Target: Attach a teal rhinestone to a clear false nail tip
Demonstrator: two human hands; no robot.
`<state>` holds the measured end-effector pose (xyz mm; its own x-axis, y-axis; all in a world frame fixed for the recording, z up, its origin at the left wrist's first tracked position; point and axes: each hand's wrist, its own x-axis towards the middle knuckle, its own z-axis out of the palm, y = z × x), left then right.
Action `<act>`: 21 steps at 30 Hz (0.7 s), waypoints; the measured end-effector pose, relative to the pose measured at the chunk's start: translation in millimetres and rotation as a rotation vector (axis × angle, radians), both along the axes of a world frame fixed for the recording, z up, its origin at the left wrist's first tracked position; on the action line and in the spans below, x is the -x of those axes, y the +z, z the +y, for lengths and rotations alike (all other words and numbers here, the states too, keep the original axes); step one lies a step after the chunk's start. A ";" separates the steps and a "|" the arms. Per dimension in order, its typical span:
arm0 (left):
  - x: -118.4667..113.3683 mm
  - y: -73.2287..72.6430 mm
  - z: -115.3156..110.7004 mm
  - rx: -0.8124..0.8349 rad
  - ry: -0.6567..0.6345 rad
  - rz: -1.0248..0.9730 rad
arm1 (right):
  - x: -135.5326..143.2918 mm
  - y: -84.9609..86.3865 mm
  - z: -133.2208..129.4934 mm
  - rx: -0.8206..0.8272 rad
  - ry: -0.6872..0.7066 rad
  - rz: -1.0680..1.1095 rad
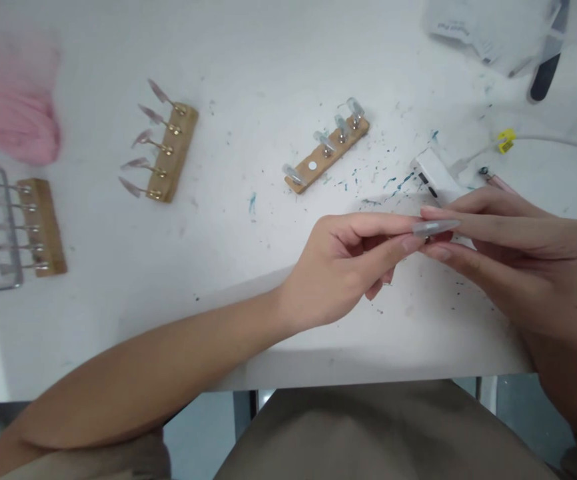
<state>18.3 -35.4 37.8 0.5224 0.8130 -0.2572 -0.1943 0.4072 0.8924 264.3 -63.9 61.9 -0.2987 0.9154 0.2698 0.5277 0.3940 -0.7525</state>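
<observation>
A pale grey, pointed false nail [436, 228] is pinched between my two hands over the front right of the table. My left hand [336, 277] grips its wide end between thumb and index finger. The fingertips of my right hand [533, 260] close round it from the other side, with a bit of shiny metal showing beneath it. Beyond my hands lies a wooden nail stand [326, 160] bearing several clear, greyish false nails on metal posts. A bare white disc [312, 165] shows between two of its posts.
Two more wooden nail stands [178, 153] [48, 230] with pinkish nails are at left, one beside a metal frame [6, 230]. Pink cloth [18, 127] lies back left. A white box [436, 173] with a cable, plastic packets [488, 33] and a black-handled tool [546, 77] occupy the right.
</observation>
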 end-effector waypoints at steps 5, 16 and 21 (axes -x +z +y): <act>-0.2 0.8 0.6 0.024 -0.028 -0.023 | 0.0 0.6 -0.1 0.026 -0.012 0.036; -2.3 -6.8 0.5 -0.048 -0.024 -0.062 | 0.4 3.7 0.2 0.051 -0.049 0.080; -1.8 -3.9 1.0 -0.126 0.000 -0.027 | -1.9 2.3 0.1 0.049 -0.087 0.127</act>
<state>20.1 -34.4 33.9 0.5282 0.8378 -0.1383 -0.2190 0.2918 0.9310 266.2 -63.8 64.3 -0.1845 0.9492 0.2548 0.4577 0.3125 -0.8324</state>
